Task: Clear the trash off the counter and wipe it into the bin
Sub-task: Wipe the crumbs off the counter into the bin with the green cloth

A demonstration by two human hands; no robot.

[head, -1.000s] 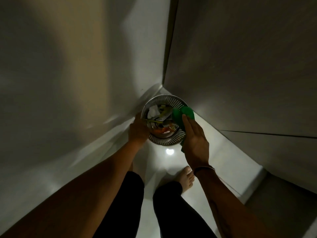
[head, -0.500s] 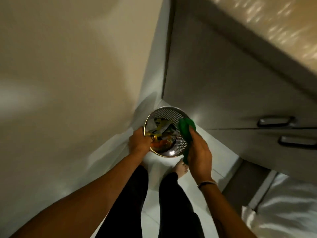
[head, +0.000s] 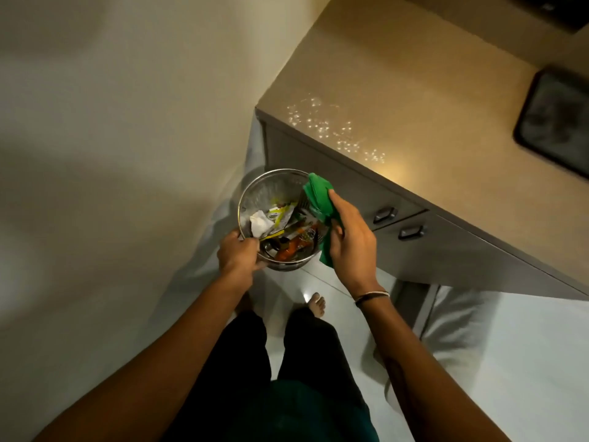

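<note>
A round metal mesh bin (head: 269, 189) hangs in the air in front of me, tilted toward me, with wrappers and a crumpled white paper (head: 259, 223) inside. My left hand (head: 239, 255) grips its near rim. My right hand (head: 349, 240) holds a green cloth (head: 318, 199) against the bin's right rim. The beige counter (head: 414, 100) lies up and to the right, with a scatter of small glinting crumbs (head: 334, 127) near its edge.
Grey drawers with two dark handles (head: 398, 223) sit under the counter, right of the bin. A dark tray or appliance (head: 554, 122) stands at the counter's right. A pale wall fills the left. My bare feet stand on a white tiled floor (head: 526, 346).
The bin has risen from the floor corner toward counter height, still held by both hands. My view has lifted, so the counter top and crumbs now show.
</note>
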